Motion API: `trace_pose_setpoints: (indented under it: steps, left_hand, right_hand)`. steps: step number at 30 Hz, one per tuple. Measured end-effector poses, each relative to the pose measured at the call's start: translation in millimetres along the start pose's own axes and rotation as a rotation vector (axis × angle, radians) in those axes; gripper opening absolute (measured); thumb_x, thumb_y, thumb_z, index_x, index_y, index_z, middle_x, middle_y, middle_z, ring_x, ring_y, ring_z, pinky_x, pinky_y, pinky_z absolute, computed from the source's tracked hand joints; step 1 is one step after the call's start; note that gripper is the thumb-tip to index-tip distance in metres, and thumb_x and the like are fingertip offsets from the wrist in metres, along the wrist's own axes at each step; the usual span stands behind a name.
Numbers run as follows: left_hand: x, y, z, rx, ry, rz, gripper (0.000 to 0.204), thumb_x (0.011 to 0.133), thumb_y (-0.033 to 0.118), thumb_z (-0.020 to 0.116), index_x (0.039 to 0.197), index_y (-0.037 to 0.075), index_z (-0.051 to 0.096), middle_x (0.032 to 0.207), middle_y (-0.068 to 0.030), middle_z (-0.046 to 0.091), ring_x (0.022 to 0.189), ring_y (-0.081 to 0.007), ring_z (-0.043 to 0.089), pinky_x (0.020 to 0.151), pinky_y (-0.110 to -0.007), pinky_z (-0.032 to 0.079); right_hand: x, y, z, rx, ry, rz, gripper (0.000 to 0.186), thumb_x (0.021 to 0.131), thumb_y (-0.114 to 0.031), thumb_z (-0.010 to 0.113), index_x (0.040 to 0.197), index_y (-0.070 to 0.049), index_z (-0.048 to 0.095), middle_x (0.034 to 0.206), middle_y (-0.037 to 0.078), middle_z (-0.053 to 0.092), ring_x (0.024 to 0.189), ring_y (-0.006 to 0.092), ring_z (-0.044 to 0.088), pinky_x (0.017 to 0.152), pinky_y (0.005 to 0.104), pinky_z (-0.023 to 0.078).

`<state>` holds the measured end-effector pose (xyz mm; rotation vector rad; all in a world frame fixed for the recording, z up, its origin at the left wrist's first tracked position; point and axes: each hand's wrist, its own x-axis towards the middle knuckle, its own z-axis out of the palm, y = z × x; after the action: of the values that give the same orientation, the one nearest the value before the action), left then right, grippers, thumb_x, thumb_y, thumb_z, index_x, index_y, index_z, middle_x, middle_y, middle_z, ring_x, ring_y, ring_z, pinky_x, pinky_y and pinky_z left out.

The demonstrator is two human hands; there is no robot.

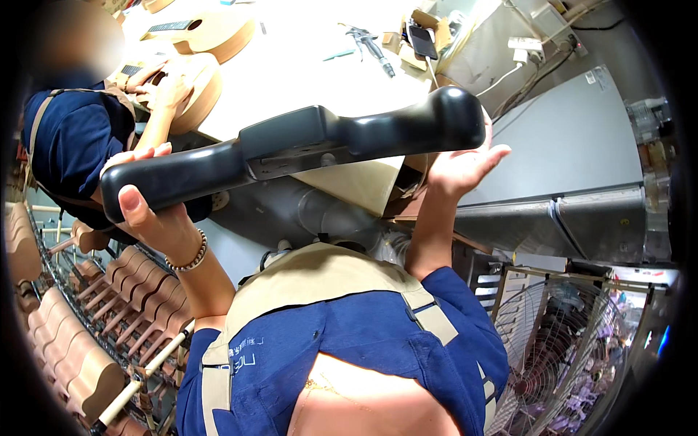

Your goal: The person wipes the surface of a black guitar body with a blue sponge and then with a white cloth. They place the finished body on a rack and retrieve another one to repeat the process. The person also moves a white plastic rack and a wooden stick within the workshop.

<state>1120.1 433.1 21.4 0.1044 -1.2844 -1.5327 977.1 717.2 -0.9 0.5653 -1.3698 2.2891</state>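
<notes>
A glossy black solid guitar body [291,145], seen edge-on, is held up in front of my chest, its right end a little higher. Its middle has a raised squared block with a recess along the lower side. My left hand [149,207] grips the left end, thumb on the near face and fingers round the far side. Under the right end, my right hand [465,163] supports it on the palm, thumb stretched out to the side; its other fingers are mostly hidden behind the body.
At the left, a co-worker [76,138] handles an unpainted acoustic guitar [207,87] on the white table [291,65]; another guitar [225,33] lies beyond. An air blow gun [371,51] and phone [422,42] are farther back. Racks of brown wooden parts [80,349] stand lower left, a large fan [552,349] lower right.
</notes>
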Motion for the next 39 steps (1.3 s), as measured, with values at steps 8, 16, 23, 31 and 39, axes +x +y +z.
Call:
trace_pose_setpoints:
  steps: [8,16,23,31,39]
  left_hand:
    - [12.8,6.5,14.3,0.165,0.141,0.118,0.038,0.078,0.024,0.059,0.102,-0.005,0.051,0.086,-0.0151,0.058,0.076,-0.0201,0.059,0.073,-0.027,0.05]
    - [12.0,7.0,67.7,0.252,-0.018,0.321,0.045,0.072,0.027,0.072,0.096,-0.006,0.054,0.091,-0.0064,0.056,0.076,-0.0105,0.053,0.071,-0.018,0.042]
    - [15.6,0.0,88.1,0.35,-0.122,0.432,0.043,0.07,0.022,0.075,0.097,-0.005,0.054,0.091,-0.0069,0.057,0.079,-0.0125,0.054,0.073,-0.021,0.042]
    - [-18.0,14.3,116.9,0.321,-0.485,0.669,0.074,0.072,0.012,0.067,0.127,-0.008,0.023,0.126,-0.022,0.035,0.11,-0.0288,0.044,0.096,-0.038,0.034]
    - [-20.5,13.3,106.2,0.303,-0.324,0.102,0.083,0.065,0.024,0.077,0.125,-0.006,0.028,0.096,-0.0113,0.054,0.081,-0.0176,0.058,0.072,-0.027,0.047]
  right_hand:
    - [-11.4,6.3,52.0,-0.255,0.152,-0.143,0.089,0.069,-0.078,0.036,0.095,0.005,0.051,0.082,0.006,0.054,0.075,0.0101,0.051,0.069,0.0227,0.042]
    - [24.4,23.7,-1.1,-0.252,0.253,-0.132,0.073,0.075,-0.073,0.028,0.111,-0.011,0.043,0.095,0.005,0.055,0.083,0.0169,0.057,0.075,0.0335,0.05]
    - [36.6,19.9,-12.4,-0.184,0.301,-0.023,0.072,0.077,-0.071,0.021,0.114,-0.013,0.042,0.1,0.004,0.052,0.091,0.0166,0.054,0.083,0.034,0.046]
    - [14.6,18.4,38.9,-0.303,0.127,-0.115,0.077,0.083,-0.066,0.021,0.096,0.003,0.052,0.082,0.008,0.056,0.072,0.0158,0.053,0.065,0.0287,0.043]
    - [-16.1,45.8,52.3,-1.088,-0.346,-0.689,0.067,0.084,-0.06,0.025,0.082,-0.006,0.064,0.073,0.011,0.057,0.066,0.0292,0.053,0.064,0.0422,0.037]
